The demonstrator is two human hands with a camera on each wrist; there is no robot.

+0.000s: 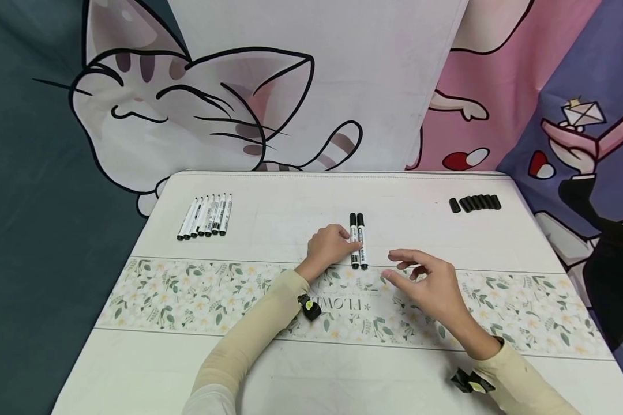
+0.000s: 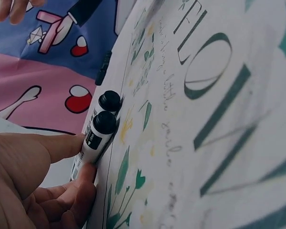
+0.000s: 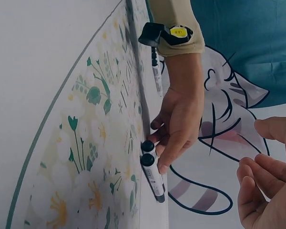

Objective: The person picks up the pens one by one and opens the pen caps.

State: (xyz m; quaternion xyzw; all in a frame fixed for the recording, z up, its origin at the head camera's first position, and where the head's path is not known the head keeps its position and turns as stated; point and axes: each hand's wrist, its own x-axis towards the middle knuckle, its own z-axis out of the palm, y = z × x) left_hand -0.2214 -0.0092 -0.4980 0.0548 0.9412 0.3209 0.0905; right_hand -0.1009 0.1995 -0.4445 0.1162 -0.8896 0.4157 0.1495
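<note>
Two capped whiteboard markers lie side by side at the middle of the table, a left marker and a right marker. Both have white barrels and black caps that point to the far side. My left hand pinches the left one, thumb reaching across the barrels and fingers at its near side. The left wrist view shows fingertips on the barrel of this marker, just short of its black end. To the right of the pair, my right hand hovers over the table, fingers loosely bent and holding nothing.
Several uncapped markers lie in a slanted row at the far left of the table. At the far right sits a row of several black caps, one a little apart. A floral strip crosses the white tabletop. Printed curtains hang behind.
</note>
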